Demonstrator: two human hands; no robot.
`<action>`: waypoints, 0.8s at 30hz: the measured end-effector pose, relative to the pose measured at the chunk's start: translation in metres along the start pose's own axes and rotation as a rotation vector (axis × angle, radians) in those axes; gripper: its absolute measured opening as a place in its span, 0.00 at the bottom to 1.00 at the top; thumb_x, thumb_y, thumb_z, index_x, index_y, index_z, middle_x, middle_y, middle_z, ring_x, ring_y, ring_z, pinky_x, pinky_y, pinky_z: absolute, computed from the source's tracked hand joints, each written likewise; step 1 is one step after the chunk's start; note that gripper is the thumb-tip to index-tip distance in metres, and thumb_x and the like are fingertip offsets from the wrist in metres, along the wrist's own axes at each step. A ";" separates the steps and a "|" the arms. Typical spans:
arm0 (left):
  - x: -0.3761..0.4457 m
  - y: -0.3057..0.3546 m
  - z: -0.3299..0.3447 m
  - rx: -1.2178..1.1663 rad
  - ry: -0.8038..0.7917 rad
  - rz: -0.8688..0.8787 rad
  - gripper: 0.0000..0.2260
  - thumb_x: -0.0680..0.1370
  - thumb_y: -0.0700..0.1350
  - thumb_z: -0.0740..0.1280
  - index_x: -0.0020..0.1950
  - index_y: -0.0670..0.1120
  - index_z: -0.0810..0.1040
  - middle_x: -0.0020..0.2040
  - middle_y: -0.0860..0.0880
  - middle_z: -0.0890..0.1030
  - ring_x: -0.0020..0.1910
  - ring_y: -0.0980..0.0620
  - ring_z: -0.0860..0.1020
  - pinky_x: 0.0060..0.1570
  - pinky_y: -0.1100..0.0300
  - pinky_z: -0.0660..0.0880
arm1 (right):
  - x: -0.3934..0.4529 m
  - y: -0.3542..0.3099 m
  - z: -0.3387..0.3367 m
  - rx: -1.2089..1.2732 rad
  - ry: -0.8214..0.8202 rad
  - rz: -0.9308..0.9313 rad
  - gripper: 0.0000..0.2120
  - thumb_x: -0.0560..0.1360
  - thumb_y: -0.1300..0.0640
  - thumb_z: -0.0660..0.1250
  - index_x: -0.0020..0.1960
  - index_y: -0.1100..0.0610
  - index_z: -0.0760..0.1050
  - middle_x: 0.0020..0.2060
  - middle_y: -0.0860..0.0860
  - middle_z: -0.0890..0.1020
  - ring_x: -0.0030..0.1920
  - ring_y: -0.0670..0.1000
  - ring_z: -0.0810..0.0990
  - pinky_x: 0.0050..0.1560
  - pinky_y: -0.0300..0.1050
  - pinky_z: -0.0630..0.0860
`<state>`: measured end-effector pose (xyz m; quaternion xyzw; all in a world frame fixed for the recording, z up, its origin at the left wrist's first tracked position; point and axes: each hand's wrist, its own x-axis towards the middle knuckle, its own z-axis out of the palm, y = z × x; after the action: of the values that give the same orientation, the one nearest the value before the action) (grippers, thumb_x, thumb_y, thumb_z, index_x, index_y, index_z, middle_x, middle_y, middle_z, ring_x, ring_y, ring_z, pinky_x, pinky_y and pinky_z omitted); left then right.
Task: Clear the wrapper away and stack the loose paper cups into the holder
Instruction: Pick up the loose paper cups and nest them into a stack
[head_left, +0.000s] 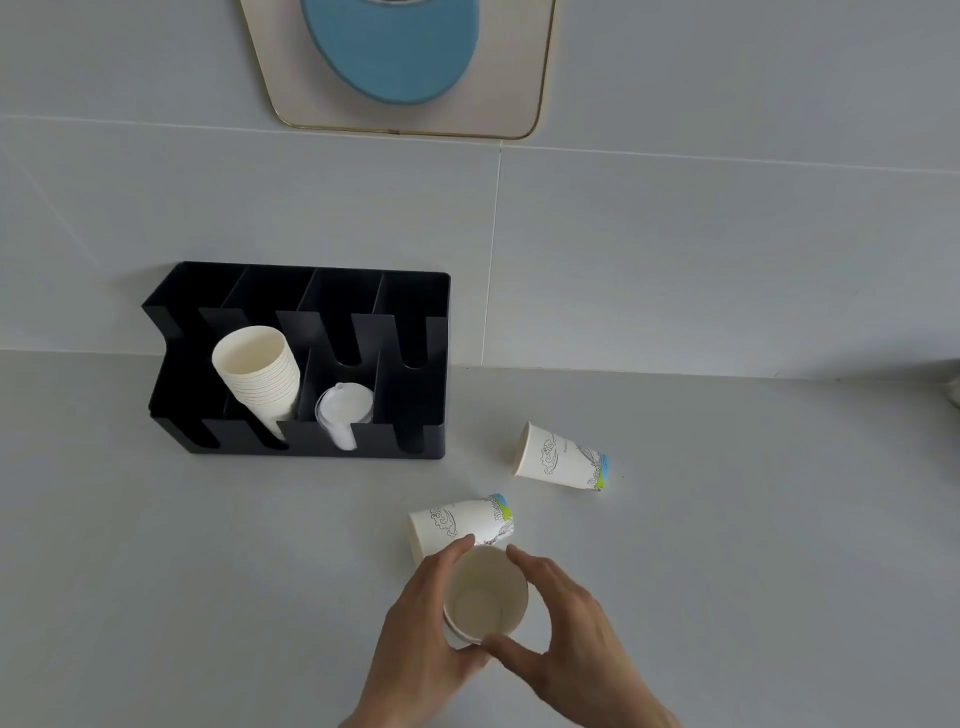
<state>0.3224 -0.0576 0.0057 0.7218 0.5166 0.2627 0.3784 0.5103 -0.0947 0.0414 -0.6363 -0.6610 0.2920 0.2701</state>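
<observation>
Near the counter's front, my left hand (415, 618) and my right hand (566, 623) both grip upright nested paper cups (485, 597), mouth facing up. Just beyond them a printed paper cup (457, 522) lies on its side, touching my left fingertips. Another printed cup (563, 457) lies on its side further right. The black cup holder (415, 332) stands against the wall at the left; one slot holds a leaning stack of plain cups (260, 379), the slot beside it holds clear lids (343, 410). No wrapper is visible.
The grey counter (727, 545) meets a tiled wall behind the holder. A framed mirror (519, 119) with a blue cap reflected in it hangs above. Some object (955, 392) peeks in at the far right edge.
</observation>
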 end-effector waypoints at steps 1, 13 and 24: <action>-0.001 -0.001 -0.002 -0.006 0.007 -0.007 0.44 0.60 0.57 0.79 0.71 0.71 0.60 0.68 0.75 0.65 0.64 0.73 0.69 0.58 0.77 0.69 | 0.005 0.000 -0.003 0.009 0.007 0.017 0.37 0.70 0.35 0.73 0.74 0.48 0.71 0.65 0.36 0.78 0.64 0.37 0.77 0.63 0.40 0.76; -0.016 -0.024 -0.048 0.085 0.131 -0.099 0.43 0.62 0.59 0.80 0.69 0.74 0.58 0.66 0.74 0.68 0.62 0.74 0.69 0.51 0.75 0.70 | 0.109 -0.004 0.048 -0.432 -0.236 -0.177 0.42 0.76 0.56 0.73 0.82 0.52 0.53 0.82 0.49 0.60 0.82 0.53 0.55 0.81 0.49 0.52; -0.016 -0.033 -0.043 0.087 0.115 -0.064 0.44 0.64 0.61 0.77 0.72 0.72 0.53 0.70 0.73 0.64 0.66 0.71 0.68 0.54 0.76 0.68 | 0.093 0.015 0.048 -0.521 -0.079 0.009 0.34 0.67 0.49 0.76 0.69 0.50 0.67 0.60 0.49 0.71 0.57 0.55 0.76 0.57 0.48 0.74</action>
<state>0.2657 -0.0549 0.0038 0.7044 0.5713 0.2686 0.3244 0.4814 -0.0039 -0.0038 -0.6755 -0.7210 0.1378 0.0698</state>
